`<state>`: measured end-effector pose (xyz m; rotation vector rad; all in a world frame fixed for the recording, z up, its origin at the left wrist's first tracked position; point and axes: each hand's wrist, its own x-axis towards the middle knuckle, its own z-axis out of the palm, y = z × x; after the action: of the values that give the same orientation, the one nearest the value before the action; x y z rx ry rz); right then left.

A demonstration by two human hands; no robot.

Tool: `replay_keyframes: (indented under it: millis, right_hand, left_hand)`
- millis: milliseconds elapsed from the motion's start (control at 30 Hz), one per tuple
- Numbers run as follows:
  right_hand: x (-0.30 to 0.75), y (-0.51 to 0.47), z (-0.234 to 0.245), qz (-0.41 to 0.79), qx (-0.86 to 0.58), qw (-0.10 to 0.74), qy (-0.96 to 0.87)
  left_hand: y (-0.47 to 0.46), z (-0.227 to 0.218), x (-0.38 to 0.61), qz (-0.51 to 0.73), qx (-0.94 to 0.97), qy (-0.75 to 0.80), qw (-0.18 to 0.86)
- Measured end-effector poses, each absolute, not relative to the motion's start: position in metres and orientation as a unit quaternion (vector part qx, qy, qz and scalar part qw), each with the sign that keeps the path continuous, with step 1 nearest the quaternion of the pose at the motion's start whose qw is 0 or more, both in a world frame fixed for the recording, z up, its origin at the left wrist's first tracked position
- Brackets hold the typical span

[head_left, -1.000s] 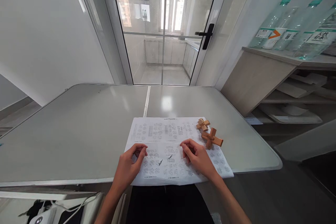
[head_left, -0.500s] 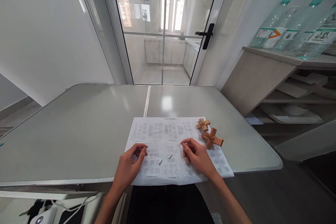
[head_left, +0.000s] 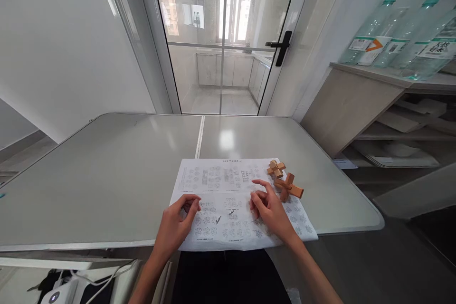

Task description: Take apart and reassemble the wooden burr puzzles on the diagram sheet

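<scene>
A printed sheet of paper (head_left: 213, 185), covered in small puzzle diagrams, lies at the table's front edge. At its left side rests my left hand (head_left: 179, 218), fingers curled in and thumb tip close against the index finger; nothing shows in it. My right hand (head_left: 269, 209) is over the right half of the sheet, its index finger stretched out and the other fingers bent, holding nothing. Just beyond that hand sits a reddish-brown wooden cross-shaped interlocking puzzle (head_left: 289, 187). A smaller, lighter wooden burr puzzle (head_left: 276, 168) lies behind it, at the sheet's far right corner.
The grey table (head_left: 107, 180) reaches a glass door (head_left: 221, 80) with a black handle (head_left: 283, 48). On the right, a shelf unit (head_left: 359, 104) carries several plastic bottles (head_left: 395, 33). Below the table's left front are white cables (head_left: 107, 282) and a white device (head_left: 59, 294).
My right index finger has lifted and straightened away from the thumb, and that hand has shifted slightly right. My left hand and both wooden puzzles stay where they were.
</scene>
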<state>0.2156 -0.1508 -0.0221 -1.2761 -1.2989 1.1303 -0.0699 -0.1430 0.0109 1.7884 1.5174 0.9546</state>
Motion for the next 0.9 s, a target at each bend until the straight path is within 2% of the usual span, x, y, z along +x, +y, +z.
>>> replay_keyframes:
  millis: [367,900]
  right_hand:
    - [0.2187,-0.1462,-0.0319,0.449,-0.529,0.53,-0.488]
    - [0.2182,-0.1485,-0.0224,0.414,-0.532,0.601,-0.429]
  left_hand:
    - [-0.1426,0.0091,-0.0699,0.362,0.673,0.569,0.303]
    - [-0.1424,0.0098,-0.0683,0.355,0.673,0.575,0.3]
